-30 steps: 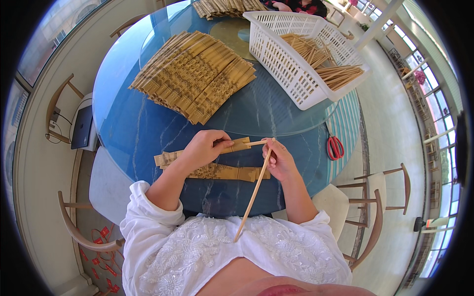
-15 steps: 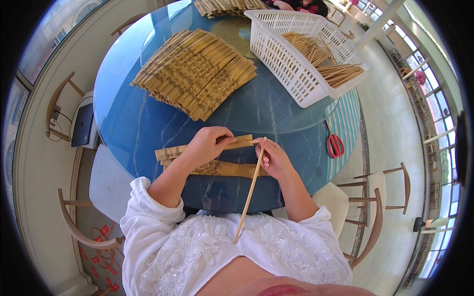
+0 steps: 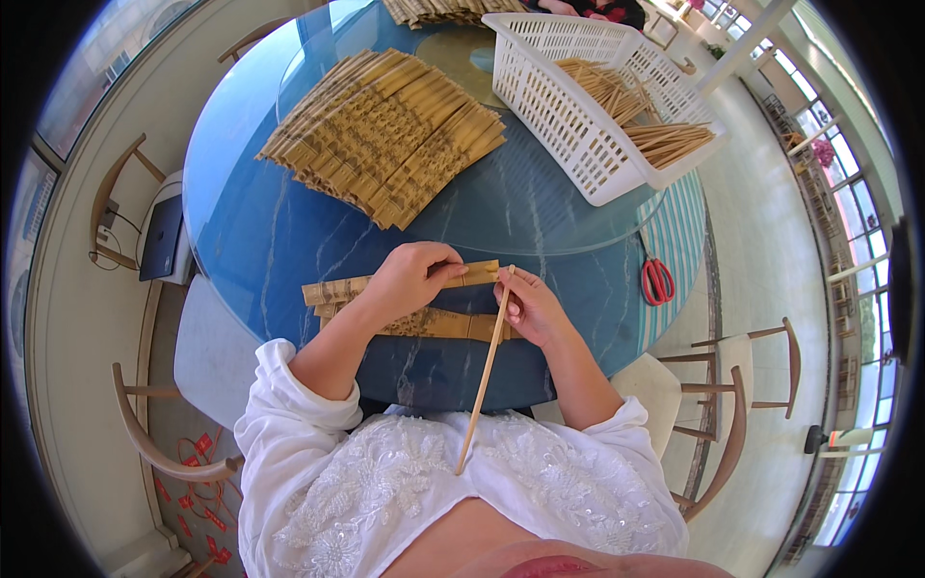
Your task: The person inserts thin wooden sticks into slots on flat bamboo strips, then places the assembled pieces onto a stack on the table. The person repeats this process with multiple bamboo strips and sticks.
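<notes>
My left hand [image 3: 414, 275] pinches a long yellow-brown patterned strip [image 3: 332, 290] from above, its near part hidden behind the wrist. The strip's right end meets the fingertips of my right hand [image 3: 529, 301]. Those fingers are closed around the upper end of a slim pale wooden stick [image 3: 485, 371], which slants down toward my chest. Whether the fingers also grip the strip's end is hard to see. More patterned strips [image 3: 438, 325] lie on the blue table just below my hands.
Beyond my hands, a large fanned stack of patterned strips [image 3: 385, 135] lies on the round glass top. To its right stands a white slotted basket [image 3: 549, 120] with many wooden sticks [image 3: 665, 144]. Red-handled scissors [image 3: 657, 281] rest at the table's right side. Wooden chairs [image 3: 737, 438] stand around.
My right fingertips have come right up against the strip's end, closing the small gap there. The stick has shifted slightly left at its top. My left hand keeps its pinch.
</notes>
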`<state>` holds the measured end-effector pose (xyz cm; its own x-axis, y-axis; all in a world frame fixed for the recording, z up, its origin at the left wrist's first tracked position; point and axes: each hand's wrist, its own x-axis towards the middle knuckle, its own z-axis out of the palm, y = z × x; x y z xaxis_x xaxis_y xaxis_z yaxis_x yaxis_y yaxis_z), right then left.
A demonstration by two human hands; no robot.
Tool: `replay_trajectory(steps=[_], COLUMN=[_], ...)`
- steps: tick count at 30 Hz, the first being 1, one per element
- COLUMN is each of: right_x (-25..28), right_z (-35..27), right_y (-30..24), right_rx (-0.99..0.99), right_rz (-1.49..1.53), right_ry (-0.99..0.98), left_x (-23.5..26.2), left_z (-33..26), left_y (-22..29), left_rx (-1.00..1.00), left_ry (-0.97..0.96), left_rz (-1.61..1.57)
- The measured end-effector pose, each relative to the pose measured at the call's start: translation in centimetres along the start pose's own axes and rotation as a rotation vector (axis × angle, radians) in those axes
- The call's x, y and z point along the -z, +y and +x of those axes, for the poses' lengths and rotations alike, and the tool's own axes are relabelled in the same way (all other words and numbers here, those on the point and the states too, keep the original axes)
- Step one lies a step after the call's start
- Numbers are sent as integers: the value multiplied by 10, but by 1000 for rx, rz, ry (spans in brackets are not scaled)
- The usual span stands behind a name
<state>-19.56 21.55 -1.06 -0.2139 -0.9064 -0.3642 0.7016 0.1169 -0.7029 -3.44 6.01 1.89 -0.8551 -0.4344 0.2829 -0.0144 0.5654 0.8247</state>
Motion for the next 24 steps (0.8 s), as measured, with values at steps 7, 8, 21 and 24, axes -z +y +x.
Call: replay_trajectory(steps=[7, 8, 21, 24], right_x=[0, 0, 31, 37], right_z=[1, 1, -12, -14], right_y=[0, 0, -35, -35], right_rx=[8, 10, 786, 1016], right_rz=[-15, -22, 285, 150], right_ry=[5, 9, 323, 442], left_x=[1, 1, 12, 13], left_z=[1, 1, 3, 3], left_y=[5, 5, -5, -10], left_rx=[67, 72, 90, 81], left_ry=[-18, -21, 20, 47], left_rz=[-6, -4, 78, 133])
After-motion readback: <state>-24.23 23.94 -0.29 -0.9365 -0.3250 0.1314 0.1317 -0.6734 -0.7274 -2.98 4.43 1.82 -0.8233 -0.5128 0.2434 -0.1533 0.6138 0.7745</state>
